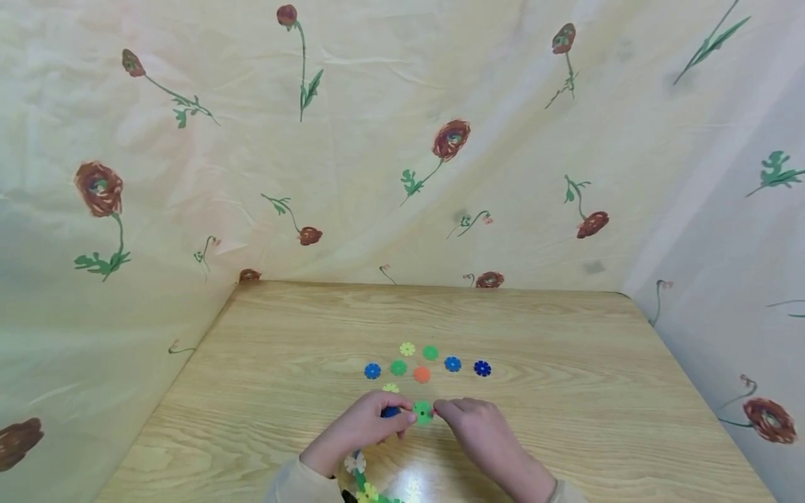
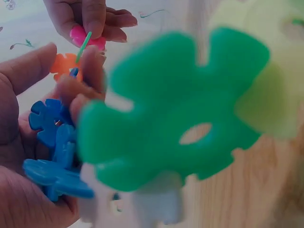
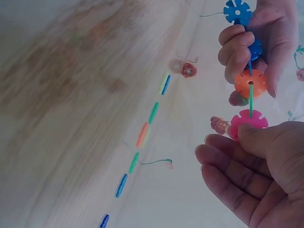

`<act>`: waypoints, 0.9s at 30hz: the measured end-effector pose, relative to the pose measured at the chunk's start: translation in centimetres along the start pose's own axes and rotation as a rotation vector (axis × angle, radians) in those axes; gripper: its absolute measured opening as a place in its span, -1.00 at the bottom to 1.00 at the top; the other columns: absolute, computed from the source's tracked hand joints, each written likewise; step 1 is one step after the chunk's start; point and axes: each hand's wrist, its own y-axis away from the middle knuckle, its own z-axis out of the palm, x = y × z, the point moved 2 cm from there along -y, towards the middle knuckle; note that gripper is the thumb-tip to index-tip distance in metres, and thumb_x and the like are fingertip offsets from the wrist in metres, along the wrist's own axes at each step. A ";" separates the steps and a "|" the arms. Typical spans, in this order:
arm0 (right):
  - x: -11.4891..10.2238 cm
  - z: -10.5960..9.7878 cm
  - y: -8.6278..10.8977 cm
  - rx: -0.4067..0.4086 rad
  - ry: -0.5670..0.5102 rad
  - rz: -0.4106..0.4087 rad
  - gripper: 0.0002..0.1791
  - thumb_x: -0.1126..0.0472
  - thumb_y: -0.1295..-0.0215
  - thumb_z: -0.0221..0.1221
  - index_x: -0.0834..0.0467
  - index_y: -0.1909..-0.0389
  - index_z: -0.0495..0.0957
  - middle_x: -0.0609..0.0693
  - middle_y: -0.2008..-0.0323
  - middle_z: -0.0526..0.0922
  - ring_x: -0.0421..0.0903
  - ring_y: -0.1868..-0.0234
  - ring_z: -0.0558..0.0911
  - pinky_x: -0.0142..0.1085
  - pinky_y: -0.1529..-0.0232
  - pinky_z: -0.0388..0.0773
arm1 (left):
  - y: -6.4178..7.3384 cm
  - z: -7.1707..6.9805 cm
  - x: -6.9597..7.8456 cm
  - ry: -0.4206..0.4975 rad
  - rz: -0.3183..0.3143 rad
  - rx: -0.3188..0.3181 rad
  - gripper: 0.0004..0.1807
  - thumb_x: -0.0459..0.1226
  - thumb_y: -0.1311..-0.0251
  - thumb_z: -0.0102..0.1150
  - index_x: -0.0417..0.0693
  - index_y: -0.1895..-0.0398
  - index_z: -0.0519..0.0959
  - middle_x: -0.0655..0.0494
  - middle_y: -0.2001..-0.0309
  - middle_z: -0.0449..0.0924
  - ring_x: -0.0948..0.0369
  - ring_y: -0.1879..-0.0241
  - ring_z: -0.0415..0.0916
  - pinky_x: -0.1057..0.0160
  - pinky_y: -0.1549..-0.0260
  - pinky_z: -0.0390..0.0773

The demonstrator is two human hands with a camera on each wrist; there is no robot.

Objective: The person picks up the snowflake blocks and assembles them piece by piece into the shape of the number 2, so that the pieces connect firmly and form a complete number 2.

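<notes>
My left hand (image 1: 361, 425) grips a chain of notched plastic discs, its blue discs (image 2: 50, 123) lying against the palm. An orange disc (image 3: 251, 84) sits at the fingertips, and a green disc (image 1: 423, 413) joins it, seen edge-on in both wrist views. At the far end of the green one, my right hand (image 1: 484, 436) pinches a pink disc (image 3: 249, 118) between thumb and forefinger. The chain's other part hangs below the left wrist, with a white disc (image 1: 355, 462) and a yellow disc (image 1: 367, 493). Another green disc (image 2: 166, 114) looms large in the left wrist view.
Loose discs lie flat on the wooden table (image 1: 566, 363) beyond the hands: an orange disc (image 1: 422, 375), a dark blue disc (image 1: 482, 368), and several green, yellow and blue ones. A flower-printed sheet (image 1: 377, 140) surrounds the table at the back and sides.
</notes>
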 end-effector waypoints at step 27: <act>5.7 1.0 -0.9 -0.170 -0.098 0.397 -0.81 0.25 -0.13 0.39 0.16 0.21 0.68 -0.05 0.37 0.67 -0.19 0.46 0.60 -0.33 0.44 0.54 | -0.3 -0.1 0.3 -0.092 0.007 0.089 -0.76 -0.10 -0.32 0.21 -0.07 0.26 0.71 0.06 0.52 0.56 0.29 0.64 0.36 0.38 0.67 0.35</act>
